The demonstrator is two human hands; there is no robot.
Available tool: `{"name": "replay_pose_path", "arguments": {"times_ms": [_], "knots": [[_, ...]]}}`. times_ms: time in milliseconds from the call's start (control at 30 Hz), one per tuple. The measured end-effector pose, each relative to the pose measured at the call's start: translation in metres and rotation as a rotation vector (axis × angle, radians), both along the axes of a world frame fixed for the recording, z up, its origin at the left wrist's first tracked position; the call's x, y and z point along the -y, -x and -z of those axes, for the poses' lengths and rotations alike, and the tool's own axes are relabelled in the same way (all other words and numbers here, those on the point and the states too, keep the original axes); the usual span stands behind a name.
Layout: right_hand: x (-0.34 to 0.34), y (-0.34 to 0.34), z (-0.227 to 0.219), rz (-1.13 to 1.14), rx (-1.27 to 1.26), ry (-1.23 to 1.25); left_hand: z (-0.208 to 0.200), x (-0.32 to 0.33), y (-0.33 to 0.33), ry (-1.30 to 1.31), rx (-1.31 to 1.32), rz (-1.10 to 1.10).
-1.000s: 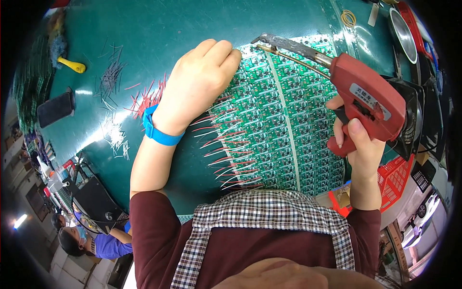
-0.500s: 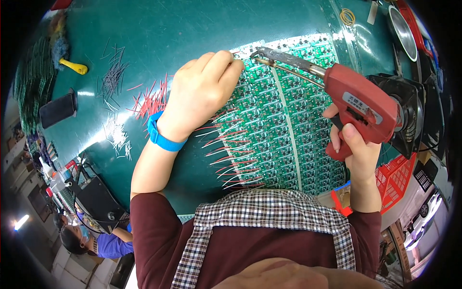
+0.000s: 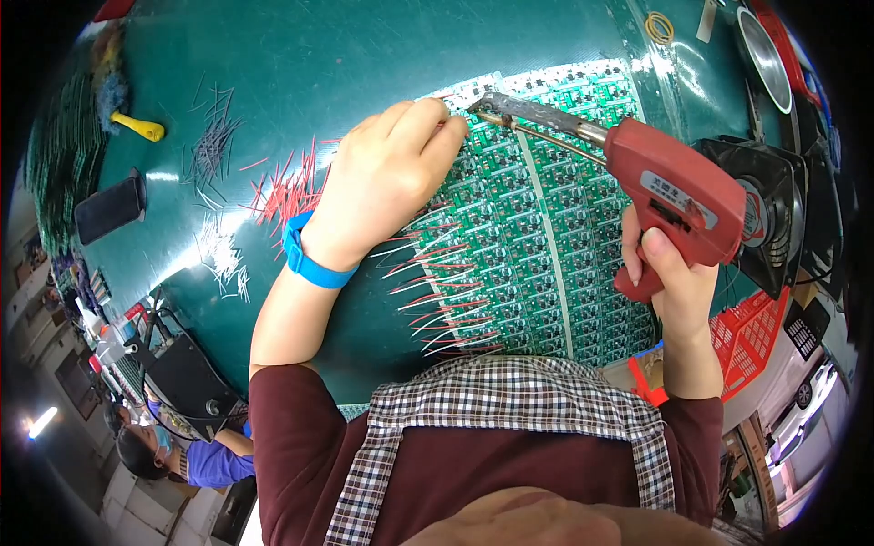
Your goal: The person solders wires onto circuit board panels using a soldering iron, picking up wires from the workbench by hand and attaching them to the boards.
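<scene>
My right hand (image 3: 678,273) is wrapped round the grip of a red soldering gun (image 3: 674,196). Its dark tip points left and meets the upper part of a panel of green circuit boards (image 3: 583,218), close to my left fingers. With fingers pinched, my left hand (image 3: 396,159) rests over the panel's upper left edge; a bit of red wire (image 3: 444,96) shows beside the fingertips, most of it hidden. Lower down that edge, several red and white wires (image 3: 446,309) stick out leftward in pairs. Loose red wires (image 3: 282,191) lie in a pile left of my wrist.
Further left are piles of black wires (image 3: 214,136) and white wires (image 3: 218,250), a dark phone (image 3: 109,207) and a yellow-handled brush (image 3: 138,126). A black fan (image 3: 774,218) stands right of the gun. A metal dish (image 3: 763,59) sits far right. Another person (image 3: 205,460) works at lower left.
The soldering gun has shifted slightly left, and its tip now sits nearer my left fingers. My left hand has moved a little to the right, still pinched.
</scene>
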State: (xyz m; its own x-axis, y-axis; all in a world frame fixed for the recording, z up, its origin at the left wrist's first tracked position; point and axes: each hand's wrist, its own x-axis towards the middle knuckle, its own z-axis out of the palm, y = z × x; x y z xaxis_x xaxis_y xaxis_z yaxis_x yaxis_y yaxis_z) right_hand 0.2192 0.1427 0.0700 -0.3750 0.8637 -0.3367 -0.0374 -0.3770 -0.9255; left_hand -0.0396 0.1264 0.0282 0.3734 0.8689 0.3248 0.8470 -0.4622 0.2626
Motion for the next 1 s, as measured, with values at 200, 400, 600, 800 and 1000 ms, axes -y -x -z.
{"name": "replay_pose_path", "arguments": {"times_ms": [200, 400, 600, 800, 1000], "knots": [[0.002, 0.000, 0.000, 0.026, 0.041, 0.026, -0.004, 0.001, -0.003, 0.032, -0.044, -0.021], [0.000, -0.003, -0.007, 0.020, 0.017, -0.017, -0.005, 0.000, -0.006, 0.048, -0.068, -0.038], [0.016, -0.032, -0.017, 0.082, -0.007, -0.153, -0.004, -0.001, -0.012, 0.065, -0.052, -0.014], [0.041, -0.088, -0.046, 0.477, 0.086, -0.613, -0.004, -0.001, -0.019, -0.008, -0.007, -0.013], [0.072, -0.145, -0.048, 0.874, 0.511, -0.892, -0.002, -0.002, -0.025, -0.069, 0.098, -0.055]]}}
